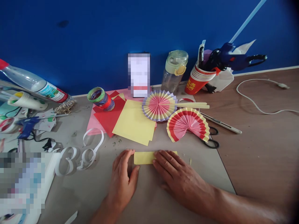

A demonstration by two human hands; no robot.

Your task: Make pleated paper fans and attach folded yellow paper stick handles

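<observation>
Just in front of the yellow paper sheets [134,119], a narrow yellow paper strip [143,158] is pressed by the right hand [181,174], laid flat, grasping nothing; its end is flanked by the loosely parted left hand [122,172]. Creasing seems underway; even pressure is probably called for.

Gold 囍 [192,84] on red cup [200,80]

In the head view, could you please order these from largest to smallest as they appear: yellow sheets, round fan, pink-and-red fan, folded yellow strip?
1. Yellow sheets
2. Round fan and pink-and-red fan: too alike to rank
3. Folded yellow strip, partly covered by the right hand
</observation>
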